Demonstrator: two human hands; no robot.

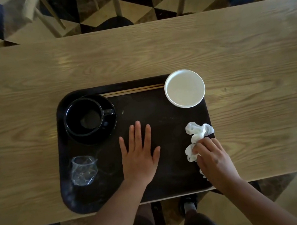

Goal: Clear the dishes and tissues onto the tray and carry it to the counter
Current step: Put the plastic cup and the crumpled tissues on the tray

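A black tray [161, 122] lies on the wooden table near its front edge. On it, at the back left, a black cup [82, 116] stands on a black saucer [111, 127]. A clear crumpled plastic cup [83, 169] stands at the front left, and wooden chopsticks [132, 90] lie along the back rim. A white bowl [184, 88] sits on the tray's back right corner. My left hand [139, 153] rests flat and open on the tray's middle. My right hand [214, 157] grips crumpled white tissues [197, 133] at the tray's right edge.
The wooden table [153, 52] stretches wide behind and beside the tray. Wooden chairs [116, 1] stand beyond its far edge on a chequered floor. My legs and a shoe [188, 204] show below the table's front edge.
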